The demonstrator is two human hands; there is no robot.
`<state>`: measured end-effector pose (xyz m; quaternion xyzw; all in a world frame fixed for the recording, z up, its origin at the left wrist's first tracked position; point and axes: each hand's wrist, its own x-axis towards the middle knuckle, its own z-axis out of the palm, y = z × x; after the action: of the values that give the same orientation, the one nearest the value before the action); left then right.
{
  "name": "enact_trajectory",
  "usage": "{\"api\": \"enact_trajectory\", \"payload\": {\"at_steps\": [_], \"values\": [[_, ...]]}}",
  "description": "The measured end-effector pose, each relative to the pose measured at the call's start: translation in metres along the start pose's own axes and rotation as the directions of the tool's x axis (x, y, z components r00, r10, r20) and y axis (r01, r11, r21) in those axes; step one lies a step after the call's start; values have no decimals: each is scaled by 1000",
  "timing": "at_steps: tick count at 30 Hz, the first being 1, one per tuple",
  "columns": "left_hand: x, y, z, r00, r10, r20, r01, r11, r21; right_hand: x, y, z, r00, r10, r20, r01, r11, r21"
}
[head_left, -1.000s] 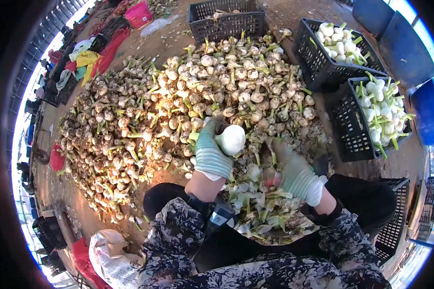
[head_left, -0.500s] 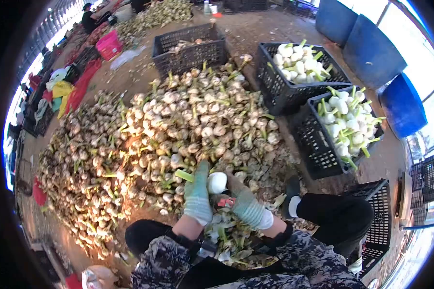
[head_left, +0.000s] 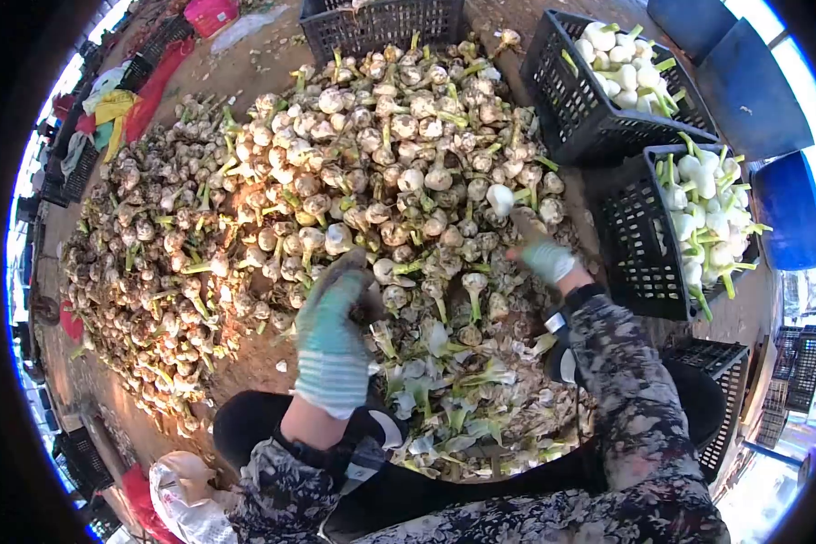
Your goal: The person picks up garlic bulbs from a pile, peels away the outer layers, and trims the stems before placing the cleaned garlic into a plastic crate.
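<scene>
My left hand (head_left: 335,331), in a white-and-green knit glove with soiled fingertips, is low over the near edge of a heap of garlic bulbs (head_left: 399,163). Its fingers and thumb are apart, close to a bulb (head_left: 385,271), and nothing shows held. My right hand (head_left: 544,254), gloved the same way, reaches to the right side of the heap with thumb and fingers spread. Just beyond its fingertips is a clean white bulb (head_left: 500,199) with a short green stem. The right palm is hidden.
Two black crates of peeled white bulbs, one farther (head_left: 567,118) and one nearer (head_left: 639,240), stand at the right. Another black crate (head_left: 381,29) is behind the heap. Peelings (head_left: 462,390) lie between my legs. Blue barrels (head_left: 789,213) stand at far right.
The view has tipped down. My hands have parted: the right moved right and away from me, with the white bulb now beyond its fingertips; the left is lower over the heap's near edge.
</scene>
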<state>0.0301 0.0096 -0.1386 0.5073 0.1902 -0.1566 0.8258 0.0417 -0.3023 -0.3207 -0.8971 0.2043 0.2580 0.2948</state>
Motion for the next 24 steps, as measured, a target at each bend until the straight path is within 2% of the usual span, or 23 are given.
{"api": "enact_trajectory", "payload": {"at_steps": [1, 2, 3, 4, 5, 6, 7, 9, 10, 12, 13, 14, 15, 16, 17, 18, 19, 20, 21, 22, 23, 24], "values": [[-2, 3, 3, 1000, -7, -24, 8, 999, 32, -4, 0, 22, 977, -52, -209, 49, 999, -21], [-3, 7, 5, 999, -18, -31, 21, 995, 101, 2, 0, 37, 906, -108, -409, 94, 994, -54], [-1, 4, 2, 998, -33, -47, 37, 994, 100, 21, 3, 48, 917, 144, -373, 138, 762, 632], [2, 2, 0, 997, -47, -66, 53, 993, 101, 58, 22, 74, 874, 320, -367, 202, 447, 871], [4, 0, -2, 996, -52, -71, 59, 993, 101, 44, -1, 57, 810, 253, -529, 105, 826, 555], [7, -1, -3, 996, -60, -73, 69, 989, 134, 29, -27, 41, 763, 107, -638, -49, 993, 108], [9, -1, -3, 995, -66, -70, 77, 983, 166, 27, -46, 36, 763, 110, -637, -53, 993, 108], [14, -3, -1, 994, -88, -64, 99, 978, 184, 39, -70, 21, 829, 100, -550, -158, 986, -58], [18, -4, 0, 992, -112, -65, 123, 971, 206, 52, -72, 11, 886, 179, -428, -187, 982, 23], [25, -4, -1, 983, -164, -86, 179, 963, 204, 82, -50, 16, 881, 95, -463, -69, 995, 74], [27, -4, -1, 984, -153, -88, 168, 965, 202, 72, -58, 7, 919, 159, -362, 18, 898, 440], [30, -3, -1, 987, -138, -83, 152, 968, 200, 63, -67, -4, 951, 182, -251, 70, 663, 746], [33, -1, -1, 988, -130, -81, 145, 963, 226, 68, -62, -4, 926, 202, -320, 141, 600, 787], [38, 0, -1, 989, -131, -74, 144, 966, 215, 77, -44, -5, 943, 83, -323, 301, 209, 931], [41, 1, -2, 987, -149, -62, 159, 966, 203, 38, -69, -40, 874, 35, -485, 217, 864, 454], [42, 0, -2, 983, -173, -54, 181, 963, 199, 17, -88, -72, 859, 59, -508, 451, 382, 807], [44, 1, 1, 989, -144, -24, 146, 963, 228, 15, -83, -101, 534, -128, -835, 698, 624, 351], [45, -1, -1, 991, -134, 20, 123, 953, 275, -7, -98, -138, 399, -226, -888, 542, 840, 30], [44, -2, 0, 993, -120, 7, 114, 953, 281, -16, -105, -163, 236, -308, -922, 418, 889, -190], [42, -3, 3, 994, -110, -7, 108, 952, 285, 4, -78, -188, 311, -226, -923, 589, 808, 1], [40, -5, 3, 991, -129, -35, 133, 952, 277, -27, -106, -186, 232, -133, -964, -53, 988, -149], [37, -3, 3, 990, -136, -31, 139, 953, 268, -14, -93, -178, 117, -343, -932, 361, 889, -281]]}}
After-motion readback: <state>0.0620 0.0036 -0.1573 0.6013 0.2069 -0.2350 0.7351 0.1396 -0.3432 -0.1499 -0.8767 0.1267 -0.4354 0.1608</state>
